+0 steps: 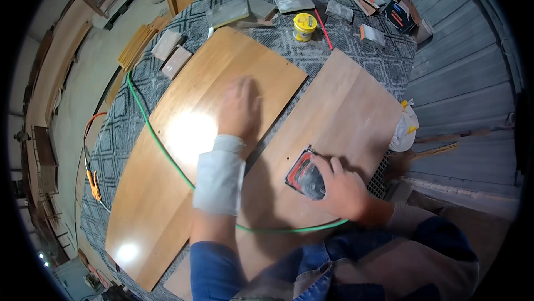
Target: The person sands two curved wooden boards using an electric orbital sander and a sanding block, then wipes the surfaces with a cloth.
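My left hand (240, 109) lies stretched out, palm down, on a glossy honey-coloured wooden panel (236, 53). A pale cloth cuff (218, 183) wraps that wrist. Beside it, across a narrow gap, lies a duller, paler wooden panel (342, 98). My right hand (346, 194) is closed round a red and black sander (309, 178), which sits on the paler panel. Its base is partly hidden under my hand. A green hose (153, 128) crosses the glossy panel, passes behind my left forearm and reaches my right arm.
A patterned grey blanket (192, 28) covers the table. Toward the far side stand a yellow-lidded tub (304, 26), a red stick (324, 29), several sanding blocks (293, 1) and a dark box (401, 16). A corrugated metal wall (461, 62) rises at the right.
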Demonstrator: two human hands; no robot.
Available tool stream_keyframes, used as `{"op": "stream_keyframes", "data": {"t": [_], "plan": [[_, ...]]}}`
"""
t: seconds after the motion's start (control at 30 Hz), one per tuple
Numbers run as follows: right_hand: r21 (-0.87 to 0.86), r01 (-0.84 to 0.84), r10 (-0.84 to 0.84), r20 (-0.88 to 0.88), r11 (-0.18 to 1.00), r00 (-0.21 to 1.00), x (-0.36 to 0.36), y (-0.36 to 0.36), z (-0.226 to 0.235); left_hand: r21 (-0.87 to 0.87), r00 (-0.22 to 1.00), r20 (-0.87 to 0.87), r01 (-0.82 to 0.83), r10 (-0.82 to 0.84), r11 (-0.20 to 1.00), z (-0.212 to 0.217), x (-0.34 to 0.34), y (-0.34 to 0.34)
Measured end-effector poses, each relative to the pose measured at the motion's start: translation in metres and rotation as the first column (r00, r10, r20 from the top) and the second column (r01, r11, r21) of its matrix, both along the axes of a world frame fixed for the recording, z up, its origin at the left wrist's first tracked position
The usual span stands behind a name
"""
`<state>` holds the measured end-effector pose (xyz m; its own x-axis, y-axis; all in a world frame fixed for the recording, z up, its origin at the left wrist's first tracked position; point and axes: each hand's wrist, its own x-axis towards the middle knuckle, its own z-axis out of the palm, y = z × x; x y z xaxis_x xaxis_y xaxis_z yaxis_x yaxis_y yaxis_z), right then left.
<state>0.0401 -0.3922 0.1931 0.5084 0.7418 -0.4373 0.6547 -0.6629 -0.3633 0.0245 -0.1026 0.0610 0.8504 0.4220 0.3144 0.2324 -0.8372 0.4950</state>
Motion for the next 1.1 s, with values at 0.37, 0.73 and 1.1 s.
{"op": "stream_keyframes", "data": {"t": [0.37,0.73,1.1], "plan": [[0.131,-0.074,0.085,-0.077,0.989,0.993,0.043,0.000,-0.003,0.147,0.882,-0.161,0.465,-0.443,0.873,-0.025,0.124,-0.001],[0.256,0.015,0.005,-0.077,0.967,0.997,0.089,-0.013,-0.022,0.133,0.782,-0.352,0.585,-0.514,0.800,0.054,0.139,0.018],[0.305,0.028,0.005,-0.107,0.952,0.994,0.093,-0.019,-0.033,-0.050,0.886,-0.283,0.368,-0.366,0.929,0.164,0.099,0.058]]}}
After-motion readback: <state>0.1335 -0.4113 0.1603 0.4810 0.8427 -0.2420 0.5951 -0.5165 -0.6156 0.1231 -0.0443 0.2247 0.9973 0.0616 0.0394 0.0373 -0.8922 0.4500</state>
